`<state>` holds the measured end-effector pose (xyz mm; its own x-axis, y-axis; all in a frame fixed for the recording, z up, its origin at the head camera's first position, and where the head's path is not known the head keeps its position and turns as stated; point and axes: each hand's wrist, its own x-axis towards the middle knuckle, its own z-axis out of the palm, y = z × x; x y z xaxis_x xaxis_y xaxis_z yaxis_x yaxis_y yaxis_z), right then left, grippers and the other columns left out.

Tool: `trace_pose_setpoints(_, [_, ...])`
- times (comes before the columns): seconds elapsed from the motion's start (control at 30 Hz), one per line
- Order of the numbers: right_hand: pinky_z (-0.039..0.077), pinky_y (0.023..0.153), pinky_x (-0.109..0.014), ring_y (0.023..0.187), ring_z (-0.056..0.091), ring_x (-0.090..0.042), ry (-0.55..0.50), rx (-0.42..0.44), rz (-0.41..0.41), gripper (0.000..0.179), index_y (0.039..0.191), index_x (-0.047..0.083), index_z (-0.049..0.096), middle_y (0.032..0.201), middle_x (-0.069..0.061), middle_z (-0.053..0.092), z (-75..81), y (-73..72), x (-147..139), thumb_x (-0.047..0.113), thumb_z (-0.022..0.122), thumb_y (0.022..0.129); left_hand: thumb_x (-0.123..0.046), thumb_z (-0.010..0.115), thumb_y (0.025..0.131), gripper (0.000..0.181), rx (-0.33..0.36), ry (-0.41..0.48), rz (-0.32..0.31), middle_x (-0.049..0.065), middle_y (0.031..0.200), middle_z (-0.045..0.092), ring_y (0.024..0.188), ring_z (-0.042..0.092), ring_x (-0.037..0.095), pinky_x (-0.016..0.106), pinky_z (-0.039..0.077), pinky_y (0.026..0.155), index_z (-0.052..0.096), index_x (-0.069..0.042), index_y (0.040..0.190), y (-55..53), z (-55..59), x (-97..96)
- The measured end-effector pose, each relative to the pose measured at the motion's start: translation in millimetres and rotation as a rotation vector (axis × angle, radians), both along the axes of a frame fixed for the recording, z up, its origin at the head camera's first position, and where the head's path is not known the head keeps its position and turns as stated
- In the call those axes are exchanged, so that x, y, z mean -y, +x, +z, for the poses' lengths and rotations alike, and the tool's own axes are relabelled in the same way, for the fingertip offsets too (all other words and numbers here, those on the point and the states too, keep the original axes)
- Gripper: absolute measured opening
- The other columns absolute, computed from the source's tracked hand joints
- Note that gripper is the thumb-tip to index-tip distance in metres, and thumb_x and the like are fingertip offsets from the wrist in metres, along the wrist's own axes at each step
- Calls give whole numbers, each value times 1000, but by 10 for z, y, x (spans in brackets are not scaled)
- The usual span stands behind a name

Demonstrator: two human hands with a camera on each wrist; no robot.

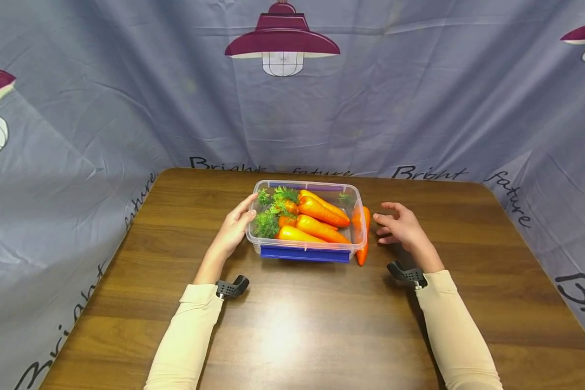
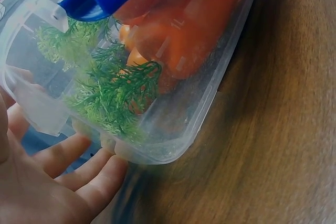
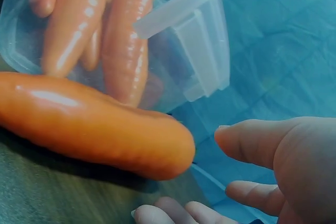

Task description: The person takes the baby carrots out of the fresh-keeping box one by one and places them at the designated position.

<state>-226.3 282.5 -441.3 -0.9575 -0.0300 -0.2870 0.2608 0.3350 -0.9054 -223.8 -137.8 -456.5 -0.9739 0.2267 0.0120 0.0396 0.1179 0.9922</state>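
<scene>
A clear plastic container (image 1: 257,249) with a blue latch (image 1: 304,254) on its near side holds several orange carrots (image 1: 322,210). Their green leafy tops (image 2: 115,87) lie towards its left end. My left hand (image 1: 231,230) touches that end, its fingers extended along the outer wall. One loose carrot (image 1: 363,250) lies on the table against the container's right end, pointing towards me. Just right of this carrot is my right hand (image 1: 404,226), fingers spread and holding nothing. In the right wrist view a gap shows between the thumb and the carrot's thick rounded end (image 3: 168,145).
The brown wooden table (image 1: 292,319) extends around the container on all sides. Behind it and at both sides hangs a grey-blue curtain (image 1: 395,108) printed with lamps and lettering. A small black camera mount (image 1: 233,286) sits on each wrist.
</scene>
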Motion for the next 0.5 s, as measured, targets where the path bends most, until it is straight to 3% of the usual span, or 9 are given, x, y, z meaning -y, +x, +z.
trace_pose_setpoints(0.23, [64,64,-32,72,70,-9,25,-44,21,69,158,-1,24,138,-33,51,132,-9,19,21,59,102,-16,42,108,53,3,-2,7,10,170,24,154,29,38,56,30,124,33,-12,160,-8,8,0])
trace_pose_setpoints(0.5, [64,66,-33,75,70,-7,104,-144,85,65,155,0,32,138,-34,55,382,-100,56,24,61,102,-18,42,109,52,18,-5,9,9,171,22,152,33,39,56,30,124,33,-15,160,-2,4,-12])
